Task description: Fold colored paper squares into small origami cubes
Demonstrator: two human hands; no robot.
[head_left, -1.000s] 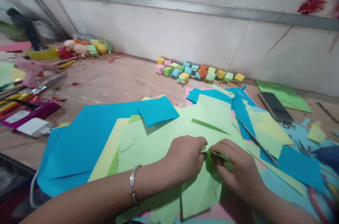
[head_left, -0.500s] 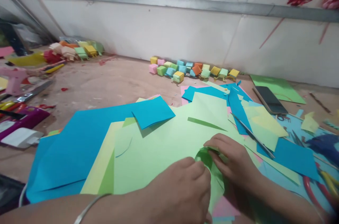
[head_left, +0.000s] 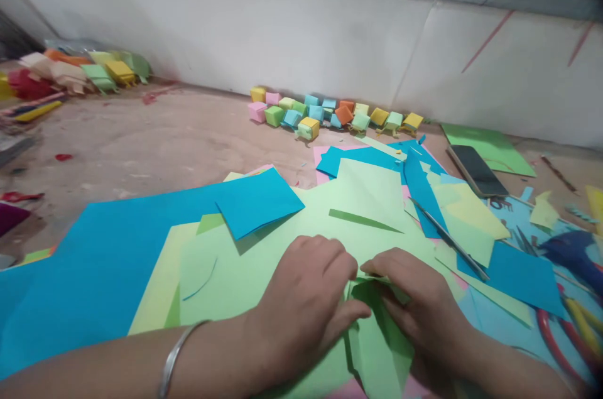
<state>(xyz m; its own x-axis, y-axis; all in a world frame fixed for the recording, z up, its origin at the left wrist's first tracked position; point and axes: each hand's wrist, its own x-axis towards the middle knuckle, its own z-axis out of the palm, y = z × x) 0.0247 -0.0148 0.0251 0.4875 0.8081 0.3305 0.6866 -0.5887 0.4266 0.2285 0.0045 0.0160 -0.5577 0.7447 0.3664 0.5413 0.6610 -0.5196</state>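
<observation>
I've got my left hand (head_left: pixel 308 298) and right hand (head_left: pixel 414 308) close together, both pinching the folded green paper (head_left: pixel 377 336) lying between them on the bench; I'd press each crease flat, edges aligned, before folding further

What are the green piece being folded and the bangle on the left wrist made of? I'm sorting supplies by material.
The green piece between the left hand and right hand looks like thin matte craft paper: it holds sharp creases and shows no gloss. The bangle looks like polished metal, silvery with a bright highlight along its edge, though coated plastic cannot be ruled out.
</observation>
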